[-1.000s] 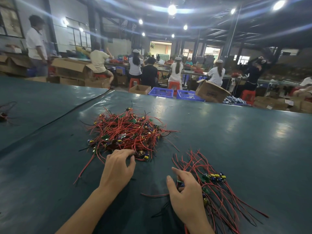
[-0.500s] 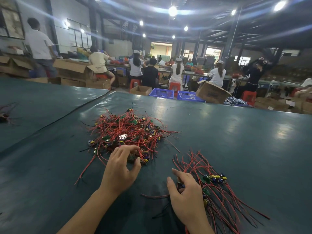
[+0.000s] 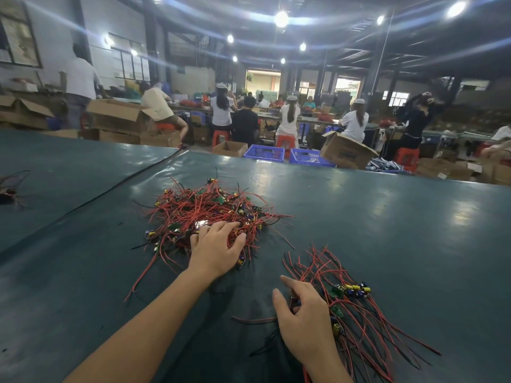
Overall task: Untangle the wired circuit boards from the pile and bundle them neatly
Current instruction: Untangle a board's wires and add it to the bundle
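A tangled pile of wired circuit boards (image 3: 210,208), red and black leads with small green boards, lies mid-table. My left hand (image 3: 215,247) lies on the pile's near edge, its fingers and thumb curled into the wires. To the right, a sorted bundle of boards (image 3: 356,308) lies with its wires fanned out. My right hand (image 3: 304,322) sits on the bundle's left end. Its outer fingers curl over the boards, while the index finger and thumb point outward.
The dark green table cover (image 3: 387,230) stretches all around, with a seam (image 3: 110,189) running back-left. A few stray wires (image 3: 8,189) lie at the far left edge. Beyond the table are cardboard boxes (image 3: 345,153), blue crates (image 3: 265,153) and seated workers.
My left hand moved forward from the pile's near edge onto the pile and closed its fingers into the wires. My right hand stayed on the bundle.
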`<state>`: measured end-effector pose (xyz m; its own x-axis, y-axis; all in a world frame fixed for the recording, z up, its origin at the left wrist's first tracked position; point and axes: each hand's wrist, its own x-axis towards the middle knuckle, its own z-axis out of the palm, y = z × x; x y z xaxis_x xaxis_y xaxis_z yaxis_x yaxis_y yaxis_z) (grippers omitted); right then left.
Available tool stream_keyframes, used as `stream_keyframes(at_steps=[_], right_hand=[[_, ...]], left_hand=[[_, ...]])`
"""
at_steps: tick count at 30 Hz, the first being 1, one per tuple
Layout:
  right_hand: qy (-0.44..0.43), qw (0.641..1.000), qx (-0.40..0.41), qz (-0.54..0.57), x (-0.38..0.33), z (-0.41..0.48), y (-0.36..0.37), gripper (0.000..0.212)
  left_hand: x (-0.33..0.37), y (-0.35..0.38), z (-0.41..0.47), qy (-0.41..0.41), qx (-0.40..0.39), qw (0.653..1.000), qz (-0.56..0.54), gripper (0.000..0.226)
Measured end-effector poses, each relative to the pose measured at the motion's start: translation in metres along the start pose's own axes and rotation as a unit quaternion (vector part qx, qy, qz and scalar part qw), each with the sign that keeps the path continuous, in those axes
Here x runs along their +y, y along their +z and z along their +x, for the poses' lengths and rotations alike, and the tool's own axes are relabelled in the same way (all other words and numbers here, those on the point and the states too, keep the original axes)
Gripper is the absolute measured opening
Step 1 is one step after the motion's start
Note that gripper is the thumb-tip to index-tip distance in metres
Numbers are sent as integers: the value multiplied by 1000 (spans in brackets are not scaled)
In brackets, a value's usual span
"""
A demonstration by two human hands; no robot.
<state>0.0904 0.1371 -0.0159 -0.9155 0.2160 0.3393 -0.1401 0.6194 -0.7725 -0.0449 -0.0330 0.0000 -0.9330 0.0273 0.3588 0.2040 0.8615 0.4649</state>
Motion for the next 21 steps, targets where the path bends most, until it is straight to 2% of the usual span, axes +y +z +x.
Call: stream_keyframes(at_steps=[2, 8, 15, 21], right_hand=[[-6, 1000, -1, -4, 1, 0, 0, 38], [-9, 1000, -5, -5, 1, -1, 0, 39], [-6, 1000, 8, 7, -1, -1, 1, 37], [-7, 1000, 7, 7, 1, -4, 2, 35]], left_hand=[[1, 1, 6, 0, -3, 1000, 12, 45], [5, -4, -3, 5, 72, 996, -57, 31], [5, -8, -50, 115, 182, 959, -184, 17], [3, -20, -67, 150, 172, 950, -211, 18]])
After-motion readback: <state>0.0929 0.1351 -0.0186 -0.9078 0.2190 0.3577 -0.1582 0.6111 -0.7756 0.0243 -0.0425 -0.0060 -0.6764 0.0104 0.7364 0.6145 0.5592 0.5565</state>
